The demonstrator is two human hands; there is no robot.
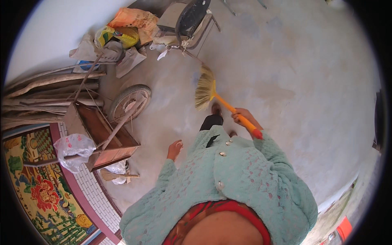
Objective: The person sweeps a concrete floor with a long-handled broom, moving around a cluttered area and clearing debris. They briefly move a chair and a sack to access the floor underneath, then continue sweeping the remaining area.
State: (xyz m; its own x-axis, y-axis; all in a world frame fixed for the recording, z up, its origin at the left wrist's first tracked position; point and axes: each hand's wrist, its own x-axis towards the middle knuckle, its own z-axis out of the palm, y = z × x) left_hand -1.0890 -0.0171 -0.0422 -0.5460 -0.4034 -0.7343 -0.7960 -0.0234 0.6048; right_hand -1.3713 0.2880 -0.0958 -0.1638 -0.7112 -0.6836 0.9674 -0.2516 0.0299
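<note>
Head view: right hand grasps a grass broom; left hand hangs loose; red print marks a clear plastic bag.

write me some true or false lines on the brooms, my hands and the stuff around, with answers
1. The right hand grips the long-handled broom. True.
2. Both hands are on that broom. False: the left hand is apart from it.
3. The broom's bristles are black. False: the bristles are straw-coloured.
4. A short straw brush lies close to the cart. True.
5. A clear plastic bag is on the cart's handle. True.
6. The wearer's jacket is black. False: the jacket is pale green.
</note>
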